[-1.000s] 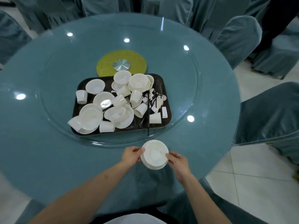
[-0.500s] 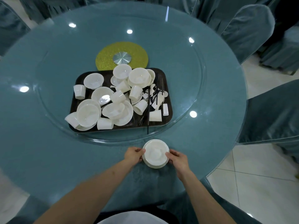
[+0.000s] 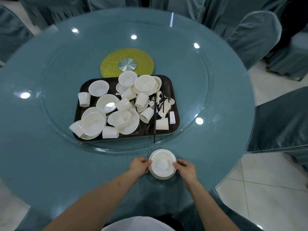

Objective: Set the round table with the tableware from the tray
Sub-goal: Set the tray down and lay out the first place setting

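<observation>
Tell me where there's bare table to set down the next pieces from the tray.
Bare rim lies left of the left hand and right of the right hand, between lazy Susan and table edge. The tray is crowded; the bowl fills the front spot.

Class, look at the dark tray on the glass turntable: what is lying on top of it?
The tray holds a jumble of white bowls, cups, plates, spoons and black chopsticks. Much of its floor is covered, so anything beneath the pile cannot be seen.
</observation>
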Tool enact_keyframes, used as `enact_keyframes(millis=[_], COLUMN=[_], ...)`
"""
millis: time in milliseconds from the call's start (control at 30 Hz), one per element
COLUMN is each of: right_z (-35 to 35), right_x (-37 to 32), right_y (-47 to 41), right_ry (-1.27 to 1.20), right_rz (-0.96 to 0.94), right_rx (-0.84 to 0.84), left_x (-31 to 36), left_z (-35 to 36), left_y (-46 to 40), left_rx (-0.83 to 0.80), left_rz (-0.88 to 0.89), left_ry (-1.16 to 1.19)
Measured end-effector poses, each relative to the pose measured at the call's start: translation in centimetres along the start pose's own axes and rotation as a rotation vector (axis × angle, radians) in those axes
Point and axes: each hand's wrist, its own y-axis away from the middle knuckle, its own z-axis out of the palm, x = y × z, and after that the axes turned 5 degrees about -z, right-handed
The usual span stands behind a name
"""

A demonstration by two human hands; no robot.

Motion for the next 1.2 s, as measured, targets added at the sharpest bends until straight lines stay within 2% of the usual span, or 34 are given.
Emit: enact_keyframes(millis=[233,367,467,567,733,933,1200], right_z=[-0.4,-0.2,0.4,1.0,2.0,2.6,3.2], right_x=[-2.9,-6.9,-9.8,-12.4,-16.3,-19.3,-21.9], right_y=[0.7,0.0,-1.5,-3.0,-5.6,-9.6,-13.2], right_ry=[0.099,0.096,0.146,0.221,0.415,0.776,1.260], right_rz=[-0.079,-0.190,-0.256,-0.329,-0.453,-0.570,-0.570], right_rx=[0.122,0.209,0.187,0.136,0.068,0.044,-0.095], left_x=[1.3,2.6,3.4,3.7,4.0,4.0,4.0], left_z=[-1.1,-2.6,-3.6,-4.3,-4.8,-4.7,-4.6], left_y=[0.5,0.8,0.8,0.1,-0.4,-0.4,-0.3], left_rx=[0.022,0.201,0.293,0.313,0.277,0.257,0.254], left_rz=[0.053,0.272,0.469,0.551,0.503,0.447,0.412], left_ry=[-0.075,-0.363,-0.500,-0.597,-0.643,-0.634,-0.597])
